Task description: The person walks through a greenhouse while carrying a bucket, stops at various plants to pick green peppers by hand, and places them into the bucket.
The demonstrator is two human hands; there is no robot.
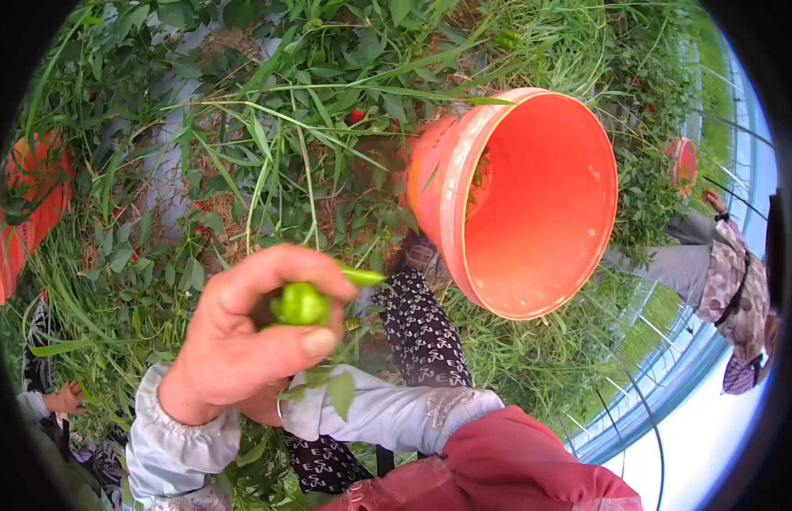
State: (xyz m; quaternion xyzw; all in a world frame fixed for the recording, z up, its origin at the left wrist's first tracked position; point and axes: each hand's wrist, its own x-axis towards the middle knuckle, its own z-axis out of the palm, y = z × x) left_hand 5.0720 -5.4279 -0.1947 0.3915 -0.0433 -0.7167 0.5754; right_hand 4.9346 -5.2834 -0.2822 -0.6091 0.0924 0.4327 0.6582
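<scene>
My left hand (260, 332) is closed round green peppers, in front of the plants. A rounded green pepper (300, 304) shows between thumb and forefinger, and a pointed green tip (362, 277) sticks out to the right. Behind and below it, my right hand (264, 404) shows only near the wrist; its fingers are hidden. A green leaf (340, 393) hangs in front of the right sleeve. An orange-pink bucket (540, 204) lies tilted to the upper right of my hands, with some green peppers (478, 177) visible deep inside.
Leafy plants (328, 119) with red peppers (357, 115) and long grass surround the hands. An orange container (30, 213) is at the left edge. Another person (736, 281) and a small bucket (683, 166) are at right. Another person's hand (68, 398) shows at lower left.
</scene>
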